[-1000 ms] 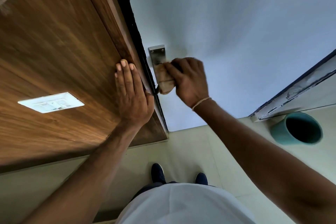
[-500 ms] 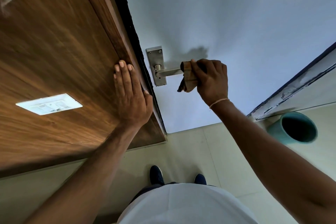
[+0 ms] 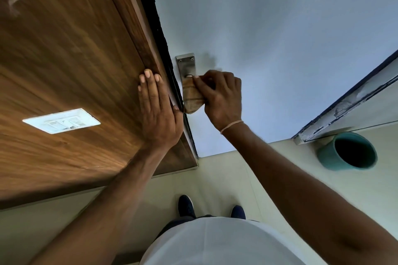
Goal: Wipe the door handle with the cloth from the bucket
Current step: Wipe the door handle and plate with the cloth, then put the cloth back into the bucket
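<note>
A brown cloth (image 3: pixel 192 98) is pressed against the lower part of the metal door handle plate (image 3: pixel 186 64) on the pale blue door (image 3: pixel 269 38). My right hand (image 3: pixel 221 97) grips the cloth and covers the lever, which is hidden under it. My left hand (image 3: pixel 158 112) lies flat with fingers together on the wooden panel (image 3: pixel 71 60), right at the door's edge. A teal bucket (image 3: pixel 346 151) stands on the floor at the right, its inside dark.
A white switch plate (image 3: pixel 61 121) sits on the wooden panel at the left. A second door frame (image 3: pixel 349 97) runs along the right behind the bucket. My shoes (image 3: pixel 186 205) stand on the pale tiled floor below the handle.
My right hand slid the cloth from the lever's outer end back left to the handle plate by the door's edge. The left hand stayed flat on the wooden panel.
</note>
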